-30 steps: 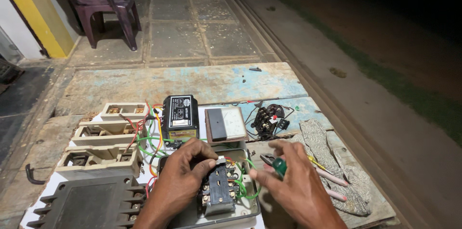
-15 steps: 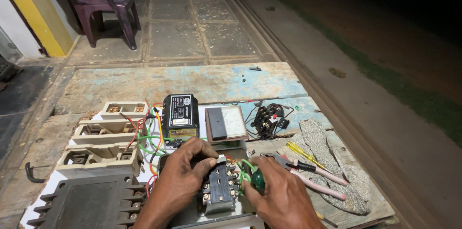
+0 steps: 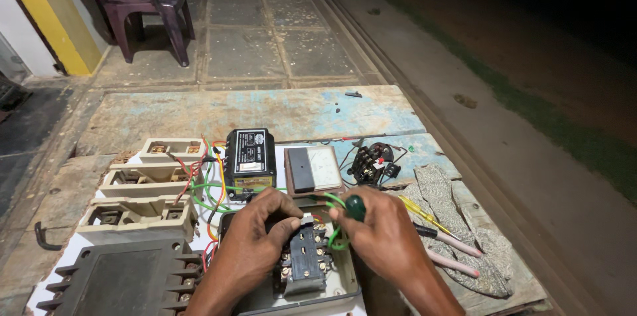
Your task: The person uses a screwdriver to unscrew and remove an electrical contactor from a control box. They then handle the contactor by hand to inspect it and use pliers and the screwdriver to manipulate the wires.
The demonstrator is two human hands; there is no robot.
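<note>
Workbench [image 3: 199,113] first: a worn board with flaking blue paint, and on it a white panel [image 3: 63,256] that fills the near left corner. As I read it, the wiring on that panel is partly done. Three cream fuse carriers [image 3: 142,180] stand in a column along the left edge, a dark finned block [image 3: 126,283] sits at the near edge, and a black meter [image 3: 251,160] and a pale square gauge [image 3: 313,170] stand toward the middle. Green, red and yellow wires [image 3: 212,186] already run between the carriers and the meter. What looks unfinished is the grey contactor box [image 3: 308,269] at the near edge, with its cover off and its terminal block bare, and loose green leads curl at its top.

Both hands meet over that box. My left hand [image 3: 255,236] is clenched in a pinch on a small pale piece at the top of the terminal block; I cannot tell whether it is a connector or a wire end. My right hand [image 3: 385,236] is closed around a green-handled screwdriver [image 3: 355,208], whose handle sticks up beside the left fingertips; its tip is hidden.

Off to the right, untouched, lie a black switch assembly [image 3: 371,163], a yellow screwdriver [image 3: 424,213] and pink-handled pliers [image 3: 448,253] on a patterned cloth [image 3: 458,223].
</note>
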